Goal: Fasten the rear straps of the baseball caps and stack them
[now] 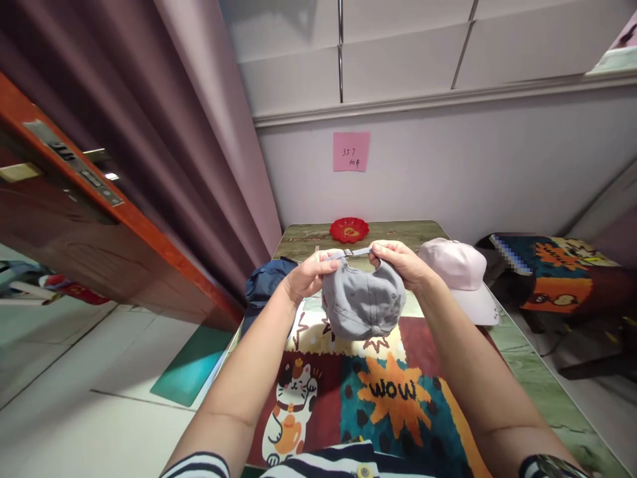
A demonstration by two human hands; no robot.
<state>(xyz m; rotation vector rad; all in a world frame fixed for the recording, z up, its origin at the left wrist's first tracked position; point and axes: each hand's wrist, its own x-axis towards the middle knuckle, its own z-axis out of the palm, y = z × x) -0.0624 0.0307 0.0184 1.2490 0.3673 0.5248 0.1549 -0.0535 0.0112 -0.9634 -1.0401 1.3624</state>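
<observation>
A grey cap [365,302] is held up over the table, its back strap and buckle at the top and its crown hanging down. My left hand [314,271] is closed on the cap near the buckle end of the strap. My right hand [397,261] pinches the other end of the strap, beside the cap's back opening. A dark blue cap [269,284] lies on the table to the left, partly behind my left arm. The pale pink cap [455,265] sits on the right, beyond my right forearm.
The wooden-topped table [408,231] bears a colourful cloth [393,392] with a cat and "WOW" print. A red scalloped dish [350,230] stands at its far edge. On the wall is a pink note [351,151]. An orange-edged door [149,245] and curtain [199,133] border the left.
</observation>
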